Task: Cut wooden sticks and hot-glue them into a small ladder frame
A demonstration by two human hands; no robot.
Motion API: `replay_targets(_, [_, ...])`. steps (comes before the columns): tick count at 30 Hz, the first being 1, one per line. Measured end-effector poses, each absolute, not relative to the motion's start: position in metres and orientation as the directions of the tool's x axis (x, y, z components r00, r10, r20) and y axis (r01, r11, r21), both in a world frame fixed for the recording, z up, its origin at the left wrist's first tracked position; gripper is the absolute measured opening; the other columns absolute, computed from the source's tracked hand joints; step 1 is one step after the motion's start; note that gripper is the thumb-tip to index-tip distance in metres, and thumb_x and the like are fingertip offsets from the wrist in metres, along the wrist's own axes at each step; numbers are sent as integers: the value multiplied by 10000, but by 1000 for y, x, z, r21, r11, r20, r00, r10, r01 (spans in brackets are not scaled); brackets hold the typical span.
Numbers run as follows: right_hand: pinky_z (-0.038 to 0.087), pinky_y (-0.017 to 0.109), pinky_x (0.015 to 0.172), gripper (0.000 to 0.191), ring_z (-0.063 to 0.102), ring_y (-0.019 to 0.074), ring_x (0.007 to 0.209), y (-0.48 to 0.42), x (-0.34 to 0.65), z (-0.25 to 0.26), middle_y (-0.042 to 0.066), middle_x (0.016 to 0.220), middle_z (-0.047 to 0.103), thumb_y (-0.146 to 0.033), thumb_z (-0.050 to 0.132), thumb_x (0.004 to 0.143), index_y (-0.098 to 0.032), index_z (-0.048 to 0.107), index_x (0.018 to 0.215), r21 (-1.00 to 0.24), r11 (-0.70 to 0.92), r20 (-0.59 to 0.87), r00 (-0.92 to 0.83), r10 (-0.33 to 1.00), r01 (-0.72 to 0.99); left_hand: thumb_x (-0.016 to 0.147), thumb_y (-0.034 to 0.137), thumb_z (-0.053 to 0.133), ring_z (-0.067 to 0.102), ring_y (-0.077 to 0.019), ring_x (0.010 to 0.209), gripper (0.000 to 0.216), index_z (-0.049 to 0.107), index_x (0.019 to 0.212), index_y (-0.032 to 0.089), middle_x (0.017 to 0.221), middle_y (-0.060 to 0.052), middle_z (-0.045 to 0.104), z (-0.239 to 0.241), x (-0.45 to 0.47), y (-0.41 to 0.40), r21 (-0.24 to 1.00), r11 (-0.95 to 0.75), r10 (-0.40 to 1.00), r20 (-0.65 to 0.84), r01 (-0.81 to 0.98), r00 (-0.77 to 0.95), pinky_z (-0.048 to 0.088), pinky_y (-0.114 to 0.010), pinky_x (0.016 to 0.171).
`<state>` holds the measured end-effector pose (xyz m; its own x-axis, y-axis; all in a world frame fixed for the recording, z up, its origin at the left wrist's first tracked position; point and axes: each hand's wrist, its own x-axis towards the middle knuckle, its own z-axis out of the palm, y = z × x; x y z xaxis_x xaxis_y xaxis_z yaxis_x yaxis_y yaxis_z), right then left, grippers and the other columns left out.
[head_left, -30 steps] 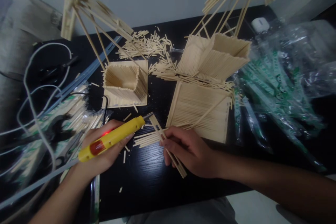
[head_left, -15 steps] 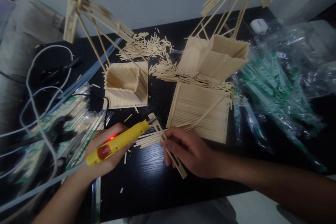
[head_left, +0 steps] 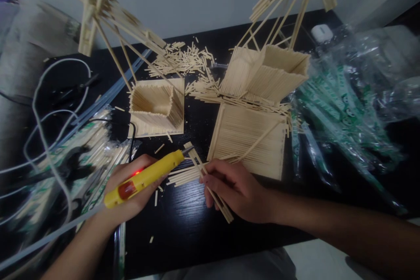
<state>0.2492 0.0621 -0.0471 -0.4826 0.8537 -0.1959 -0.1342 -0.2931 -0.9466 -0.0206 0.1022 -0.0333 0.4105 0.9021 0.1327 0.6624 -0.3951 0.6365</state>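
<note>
Gluing seems to be the step being done, but what is held by each hand?

What looks like a yellow glue gun (head_left: 144,178) is gripped in the left hand (head_left: 136,203), and a thin stick frame (head_left: 225,213) is pinched in the right hand (head_left: 231,186). The two hands are held apart, over the dark table (head_left: 183,236).

Is the frame touched by the metal tip (head_left: 187,150)?

That cannot be told for sure, but the tip is placed at the frame's far end. Loose sticks (head_left: 182,177) are spread just by it.

And what is called for by the next move?

The frame should be held still, it seems, and fingers should be kept off the tip, as it may be hot
</note>
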Motion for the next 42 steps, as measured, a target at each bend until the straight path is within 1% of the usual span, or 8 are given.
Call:
replay_targets(10, [472, 186, 522, 325, 587, 94, 549, 61, 248, -46, -7, 668, 651, -427, 528, 1089, -186, 580, 878, -961, -260, -189, -469, 863, -90, 925, 380, 708, 509, -81, 361, 235, 602, 762, 250, 501, 87, 568, -29, -16, 104, 617, -386, 916, 164, 686, 367, 332, -203, 342])
replay_targets(13, [468, 180, 521, 330, 585, 91, 548, 60, 248, -48, -4, 667, 653, -409, 525, 1092, -183, 582, 858, -970, -234, -177, -459, 871, -69, 918, 327, 711, 505, -82, 363, 170, 622, 794, 251, 505, 85, 576, -30, -18, 104, 640, -405, 899, 146, 653, 414, 332, -208, 350])
replay_targets(18, [461, 175, 503, 304, 581, 87, 528, 59, 248, -48, -12, 655, 641, -381, 531, 1083, -184, 583, 857, -970, -232, -178, -447, 877, -69, 922, 248, 673, 545, -96, 401, 50, 667, 873, 256, 553, 65, 614, -35, -24, 100, 650, -449, 851, 102, 613, 515, 407, -218, 414])
replay_targets(25, [470, 182, 504, 304, 586, 90, 530, 60, 248, -46, -8, 660, 643, -379, 514, 1088, -185, 580, 864, -972, -228, -174, -462, 870, -63, 914, 331, 710, 544, -90, 370, 137, 641, 824, 254, 526, 81, 609, -30, -20, 105, 611, -415, 901, 173, 674, 398, 387, -198, 361])
replay_targets(30, [480, 187, 513, 328, 589, 94, 549, 60, 249, -46, -4, 675, 645, -408, 510, 1094, -187, 576, 860, -968, -241, -179, -478, 860, -71, 922, 313, 702, 533, -82, 367, 118, 630, 847, 258, 531, 85, 602, -30, -22, 104, 612, -436, 886, 162, 660, 435, 369, -207, 360])
replay_targets(34, [479, 188, 519, 316, 584, 93, 548, 61, 249, -46, -9, 670, 638, -396, 512, 1093, -186, 572, 864, -960, -264, -189, -480, 856, -93, 913, 263, 690, 556, -92, 408, 32, 663, 911, 279, 578, 71, 629, -36, -24, 99, 651, -447, 861, 126, 614, 492, 419, -230, 411])
replay_targets(39, [466, 184, 513, 313, 576, 89, 536, 61, 249, -46, -8, 675, 640, -394, 515, 1090, -185, 577, 866, -962, -262, -197, -481, 854, -71, 923, 315, 678, 531, -86, 405, 66, 665, 873, 274, 564, 78, 607, -36, -23, 97, 639, -372, 917, 140, 674, 373, 421, -223, 419])
replay_targets(42, [468, 181, 512, 315, 581, 88, 536, 59, 249, -47, -10, 682, 640, -402, 518, 1087, -187, 584, 868, -970, -239, -191, -466, 864, -44, 915, 327, 703, 535, -79, 389, 105, 652, 851, 261, 543, 89, 604, -34, -22, 101, 611, -401, 908, 167, 682, 384, 391, -202, 383])
